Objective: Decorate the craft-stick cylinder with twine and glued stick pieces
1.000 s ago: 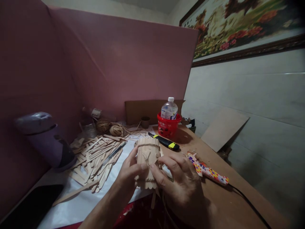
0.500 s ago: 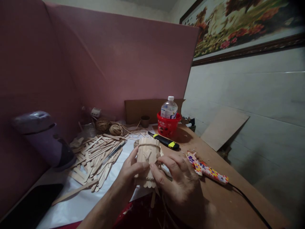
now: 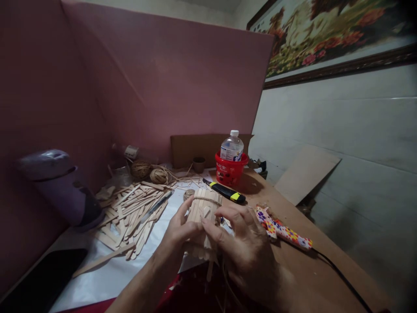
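Note:
A barrel-like piece made of wooden craft sticks (image 3: 199,209), with twine around its upper part, is held close in front of me and tilts slightly. My left hand (image 3: 182,230) wraps its left side, thumb across the front. From the right, my right hand (image 3: 243,243) grips the same piece, its fingers bent and its thumb at the front beside a small pale wood bit (image 3: 206,211). A thin stick (image 3: 210,270) and loose twine hang beneath. Behind it lies a black and yellow utility knife (image 3: 226,192).
Loose craft sticks (image 3: 130,213) and a pen-like tool are heaped on white paper at left, near a purple bottle (image 3: 65,191) and a dark phone-like slab (image 3: 45,280). Twine balls (image 3: 159,175), a red bucket (image 3: 230,171) holding a plastic bottle, and a floral-patterned glue gun (image 3: 283,230) stand around.
The craft-stick piece has tilted a little to the right at its top. My right thumb and fingers have shifted slightly up on its front. Both hands keep their hold.

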Action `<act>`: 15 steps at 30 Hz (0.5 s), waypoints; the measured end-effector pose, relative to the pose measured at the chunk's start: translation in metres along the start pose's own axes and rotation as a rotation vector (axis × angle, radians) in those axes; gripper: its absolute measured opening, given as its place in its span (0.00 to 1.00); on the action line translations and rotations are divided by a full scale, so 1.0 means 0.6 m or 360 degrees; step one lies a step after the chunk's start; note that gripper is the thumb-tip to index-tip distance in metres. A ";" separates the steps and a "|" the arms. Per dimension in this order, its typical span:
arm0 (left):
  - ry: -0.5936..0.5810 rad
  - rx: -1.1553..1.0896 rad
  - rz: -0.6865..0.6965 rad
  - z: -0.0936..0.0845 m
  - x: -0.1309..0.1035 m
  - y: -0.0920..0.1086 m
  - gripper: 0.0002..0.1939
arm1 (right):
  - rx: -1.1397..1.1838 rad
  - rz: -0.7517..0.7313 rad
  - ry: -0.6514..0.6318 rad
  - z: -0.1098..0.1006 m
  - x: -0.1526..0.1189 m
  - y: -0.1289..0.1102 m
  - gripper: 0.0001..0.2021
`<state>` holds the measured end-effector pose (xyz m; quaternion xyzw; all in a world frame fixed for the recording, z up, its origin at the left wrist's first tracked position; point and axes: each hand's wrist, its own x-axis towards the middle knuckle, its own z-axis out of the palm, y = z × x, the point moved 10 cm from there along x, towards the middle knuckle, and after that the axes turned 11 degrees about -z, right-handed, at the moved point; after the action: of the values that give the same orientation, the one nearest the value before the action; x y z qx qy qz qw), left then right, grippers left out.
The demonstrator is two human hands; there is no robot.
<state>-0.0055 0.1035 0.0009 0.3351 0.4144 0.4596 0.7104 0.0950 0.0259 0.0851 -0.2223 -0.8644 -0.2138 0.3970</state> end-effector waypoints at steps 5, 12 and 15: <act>0.0047 0.0075 0.0055 -0.002 -0.003 0.004 0.39 | 0.0004 0.0074 -0.0057 0.006 -0.001 0.005 0.15; 0.0038 0.0064 0.0028 -0.001 -0.003 0.003 0.39 | 0.0060 0.0064 -0.0004 0.002 -0.003 0.007 0.16; 0.0051 0.0056 0.0024 -0.001 -0.004 0.003 0.39 | 0.0053 0.0055 0.0002 0.002 -0.003 0.007 0.16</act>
<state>-0.0075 0.1018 0.0031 0.3434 0.4311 0.4630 0.6942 0.0977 0.0294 0.0836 -0.2304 -0.8636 -0.1926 0.4049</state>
